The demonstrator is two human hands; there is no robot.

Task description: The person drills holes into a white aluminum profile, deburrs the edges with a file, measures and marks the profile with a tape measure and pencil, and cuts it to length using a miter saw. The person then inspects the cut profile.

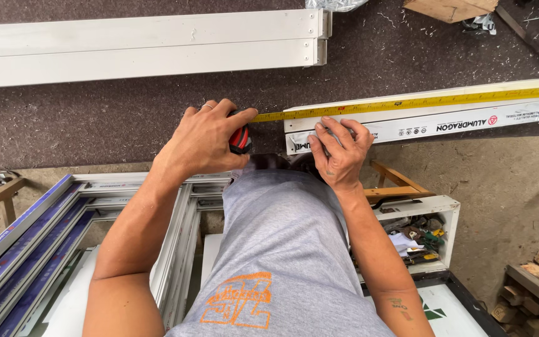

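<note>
The left hand [204,137] is closed around a red and black tape measure case [240,138], fingers wrapped over its top. From just beyond those fingertips the yellow tape blade [407,103] is already drawn out, running right and slightly away along the upper edge of a white profile [425,122]; its hook sits at the far end. The right hand [339,148] presses flat, fingers spread, on the profile's near end. No mark shows yet.

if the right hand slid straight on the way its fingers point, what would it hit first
The right hand points up across the white bar it presses on, so it would likely meet the yellow tape stretched along that bar first.
</note>
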